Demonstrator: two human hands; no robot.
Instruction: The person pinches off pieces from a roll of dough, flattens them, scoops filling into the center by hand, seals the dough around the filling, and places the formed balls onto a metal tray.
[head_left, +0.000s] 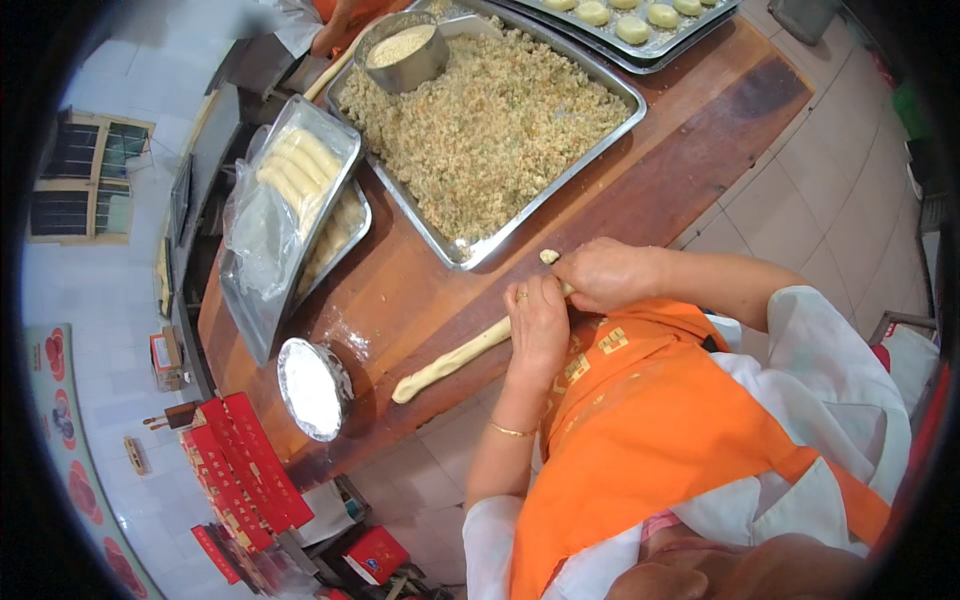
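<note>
A long pale dough rope lies along the near edge of the wooden table. My left hand, with a ring and a bracelet, is closed over the rope near its right end. Close beside it, my right hand has its fingers curled at that end, where a short bit of dough shows between the hands. What its fingertips grip is partly hidden. Just beyond the right fingertips sits a small torn-off dough piece, resting on the wood.
Beyond my hands stands a large metal tray of crumbly filling, with a round metal container in it. Left are stacked trays with dough rolls under plastic, and a bowl of white flour. Dough rounds fill a far tray. Another person's arm shows.
</note>
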